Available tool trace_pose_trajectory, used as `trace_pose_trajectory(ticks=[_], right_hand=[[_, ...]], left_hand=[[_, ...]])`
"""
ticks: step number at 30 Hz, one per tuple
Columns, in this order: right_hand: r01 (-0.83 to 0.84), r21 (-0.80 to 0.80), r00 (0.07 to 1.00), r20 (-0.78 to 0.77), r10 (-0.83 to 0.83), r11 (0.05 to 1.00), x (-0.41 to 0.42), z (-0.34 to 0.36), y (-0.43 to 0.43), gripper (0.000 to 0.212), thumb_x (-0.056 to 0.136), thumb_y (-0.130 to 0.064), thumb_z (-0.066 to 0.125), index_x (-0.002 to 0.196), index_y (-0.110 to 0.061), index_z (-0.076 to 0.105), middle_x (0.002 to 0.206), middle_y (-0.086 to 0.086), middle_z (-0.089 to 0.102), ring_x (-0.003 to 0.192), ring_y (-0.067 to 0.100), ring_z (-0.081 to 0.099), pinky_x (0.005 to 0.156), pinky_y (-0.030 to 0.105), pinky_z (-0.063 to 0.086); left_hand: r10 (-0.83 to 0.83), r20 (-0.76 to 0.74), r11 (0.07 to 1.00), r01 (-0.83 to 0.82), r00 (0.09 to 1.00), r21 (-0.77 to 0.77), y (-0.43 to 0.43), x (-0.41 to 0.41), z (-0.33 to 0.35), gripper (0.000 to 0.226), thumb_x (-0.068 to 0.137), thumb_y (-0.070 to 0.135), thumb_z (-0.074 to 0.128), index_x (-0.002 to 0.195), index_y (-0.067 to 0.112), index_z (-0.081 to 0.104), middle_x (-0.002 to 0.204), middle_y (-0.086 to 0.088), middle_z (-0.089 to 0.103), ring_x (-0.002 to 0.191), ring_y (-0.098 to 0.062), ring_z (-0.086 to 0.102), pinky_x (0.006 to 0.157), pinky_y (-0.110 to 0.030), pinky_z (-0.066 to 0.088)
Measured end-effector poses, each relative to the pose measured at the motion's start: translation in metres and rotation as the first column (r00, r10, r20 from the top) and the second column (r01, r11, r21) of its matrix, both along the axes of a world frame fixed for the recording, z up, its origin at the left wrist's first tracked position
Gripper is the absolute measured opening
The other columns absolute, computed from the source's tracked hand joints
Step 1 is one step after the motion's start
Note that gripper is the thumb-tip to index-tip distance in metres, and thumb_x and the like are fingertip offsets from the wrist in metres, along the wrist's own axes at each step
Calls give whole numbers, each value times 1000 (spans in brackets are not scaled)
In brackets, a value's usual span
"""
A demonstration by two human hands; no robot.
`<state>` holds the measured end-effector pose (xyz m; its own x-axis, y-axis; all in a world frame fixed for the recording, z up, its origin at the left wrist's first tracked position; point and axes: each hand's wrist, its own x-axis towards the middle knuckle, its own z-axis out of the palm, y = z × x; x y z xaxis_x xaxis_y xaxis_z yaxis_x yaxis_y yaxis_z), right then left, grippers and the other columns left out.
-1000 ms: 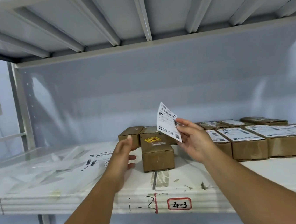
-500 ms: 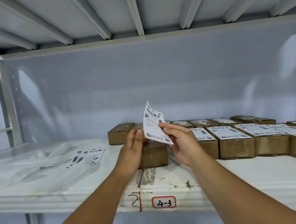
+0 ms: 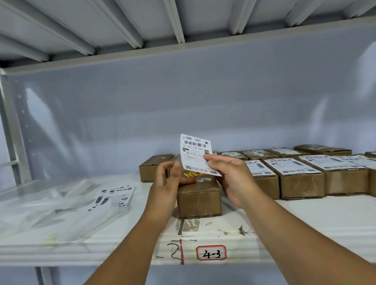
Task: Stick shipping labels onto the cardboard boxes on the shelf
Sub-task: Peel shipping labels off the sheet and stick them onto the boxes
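A white shipping label (image 3: pixel 194 152) with barcodes stands nearly upright above a small cardboard box (image 3: pixel 198 198) at the shelf's front middle. My right hand (image 3: pixel 231 177) pinches the label's right edge. My left hand (image 3: pixel 169 182) has its fingers on the label's lower left edge, over the top of the box, which bears a yellow sticker. Behind it sits another bare box (image 3: pixel 152 169). To the right, two rows of boxes (image 3: pixel 300 181) carry white labels on their tops.
Clear plastic bags and a sheet of printed labels (image 3: pixel 116 196) lie on the left of the white shelf (image 3: pixel 330 225). A red-framed tag reading 4-3 (image 3: pixel 211 252) is on the shelf's front edge. The upper shelf's ribbed underside hangs overhead.
My left hand has risen from the shelf beside the box to the label's left edge. The label has turned more upright and square to the camera, held by both hands.
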<state>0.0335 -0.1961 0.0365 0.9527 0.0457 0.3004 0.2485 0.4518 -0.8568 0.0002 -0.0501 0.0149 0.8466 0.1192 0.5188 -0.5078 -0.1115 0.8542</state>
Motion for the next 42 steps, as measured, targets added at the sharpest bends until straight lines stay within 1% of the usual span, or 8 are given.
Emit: trace_pose_trajectory(ticks=[6,11,16,20,26,35,39,42], right_hand=[[25,-128,1000,16,-23,992,0,-1,2,24,87,10,55,92,-7,70,95,10,70,82,20,68,75,28,57],[70,-220,997,29,-65,973,0,-3,5,24,88,9,55,95,-8,70,106,14,69,92,25,68,88,38,55],[91,-202,996,40,-85,975,-1,-3,3,25,88,11,52,104,-2,68,99,11,68,77,13,66,65,19,56],[92,-219,995,49,-83,971,-2,-3,3,26,88,11,52,105,-1,68,96,8,68,78,13,66,66,18,56],[78,-168,997,10,-77,983,0,-4,3,25,88,11,51,98,-3,69,106,15,68,88,23,67,80,30,56],[89,-186,996,11,-89,978,0,-4,2,26,88,10,52,91,-7,71,108,16,68,97,27,67,88,36,54],[95,-195,995,6,-96,976,-1,-4,2,25,88,10,52,93,-6,71,107,13,68,97,26,67,89,38,54],[74,-202,997,7,-74,977,-3,-3,2,24,89,9,51,100,-3,69,101,9,68,87,18,67,85,34,56]], left_hand=[[11,44,1000,-12,999,20,-1,-3,2,61,71,57,53,123,27,44,81,30,67,80,2,67,83,-33,53],[1,19,998,-2,1000,55,1,0,-1,37,83,43,59,118,33,53,89,5,73,84,-8,69,78,-31,56],[39,-11,996,-38,999,82,2,3,-2,14,86,39,61,100,35,62,89,-4,72,89,-16,68,87,-43,53],[25,-11,998,-24,1000,61,1,2,-2,7,87,30,63,93,28,65,86,6,73,88,-8,68,83,-32,53],[24,-15,997,-23,1000,76,3,5,-2,9,87,23,64,90,20,71,96,7,72,96,-9,65,89,-31,51],[36,-4,998,-35,999,61,2,7,-3,10,88,21,63,88,22,72,96,10,71,94,-6,64,83,-24,50],[41,-16,999,-41,999,17,3,5,-1,19,92,12,55,87,20,72,98,7,70,86,-1,63,70,-16,49],[-26,-47,994,21,999,-104,5,1,2,27,95,6,46,88,14,71,103,0,69,90,-9,64,65,-16,51]])
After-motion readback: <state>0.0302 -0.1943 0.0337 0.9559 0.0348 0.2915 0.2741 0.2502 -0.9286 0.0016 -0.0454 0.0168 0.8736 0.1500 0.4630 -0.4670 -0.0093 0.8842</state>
